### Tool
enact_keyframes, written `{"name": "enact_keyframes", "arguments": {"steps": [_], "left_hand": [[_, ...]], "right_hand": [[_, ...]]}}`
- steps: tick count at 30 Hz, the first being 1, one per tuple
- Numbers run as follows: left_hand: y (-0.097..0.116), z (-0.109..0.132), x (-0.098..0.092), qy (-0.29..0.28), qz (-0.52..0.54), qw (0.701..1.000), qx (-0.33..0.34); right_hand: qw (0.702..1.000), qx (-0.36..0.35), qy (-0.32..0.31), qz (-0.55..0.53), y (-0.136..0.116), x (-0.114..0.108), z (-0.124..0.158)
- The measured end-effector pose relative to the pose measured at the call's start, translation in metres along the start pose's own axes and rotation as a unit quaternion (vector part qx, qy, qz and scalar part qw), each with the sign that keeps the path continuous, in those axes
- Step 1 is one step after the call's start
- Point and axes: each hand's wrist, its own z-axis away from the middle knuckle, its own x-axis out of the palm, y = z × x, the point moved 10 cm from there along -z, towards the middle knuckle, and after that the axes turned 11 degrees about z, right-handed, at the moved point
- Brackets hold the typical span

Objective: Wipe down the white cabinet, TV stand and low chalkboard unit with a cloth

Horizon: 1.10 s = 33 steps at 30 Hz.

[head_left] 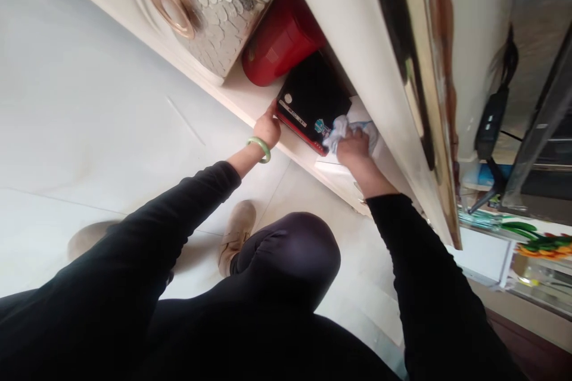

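A flat black box [313, 92] with a red front edge and a few stickers lies on a low white shelf. My left hand [267, 127], with a green bangle at the wrist, touches the box's left front corner; its fingers are partly hidden at the edge. At the other end, my right hand [354, 147] is closed around a crumpled pale cloth [338, 133], which rests against the right front corner of the box. Under and behind the cloth there is a white surface.
Left of the box stand a red container [286, 36] and a silver-white ornate vase [210, 9]. A thick white board [353, 30] overhangs the shelf at the right. Farther right are a black cable device [490, 122] and orange flowers [545, 247]. Pale floor tiles [89, 119] extend below.
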Motion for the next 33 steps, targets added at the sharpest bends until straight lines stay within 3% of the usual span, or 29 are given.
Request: {"name": "enact_keyframes", "arguments": {"steps": [3,6,8,11,13,17,24,27,33], "left_hand": [[0.002,-0.001,-0.001,0.001,0.018,1.000,0.008],[-0.001,0.000,-0.001,-0.003,0.029,0.999,-0.014],[-0.003,0.003,-0.002,0.001,0.045,0.999,-0.020],[-0.006,0.011,-0.009,0.028,0.074,0.997,-0.024],[-0.011,0.018,-0.015,0.053,0.072,0.995,-0.036],[-0.015,0.029,-0.025,0.075,0.052,0.995,-0.047],[-0.003,0.034,-0.044,0.090,0.038,0.995,-0.029],[0.001,0.035,-0.050,0.091,0.042,0.995,-0.017],[0.001,0.045,-0.036,0.056,0.045,0.997,-0.015]], "right_hand": [[0.988,-0.059,-0.083,0.116,-0.018,0.014,0.057],[0.981,-0.106,-0.105,0.124,-0.031,0.006,0.105],[0.980,-0.123,-0.090,0.126,-0.028,-0.007,0.128],[0.987,-0.093,0.012,0.133,0.000,-0.034,0.145],[0.986,-0.063,0.058,0.141,0.023,-0.036,0.148],[0.985,-0.058,0.045,0.154,0.035,-0.003,0.134],[0.988,-0.066,-0.054,0.129,-0.015,0.061,0.098],[0.988,-0.075,-0.048,0.125,-0.036,0.074,0.091],[0.994,-0.091,-0.061,0.021,-0.060,0.102,0.095]]}}
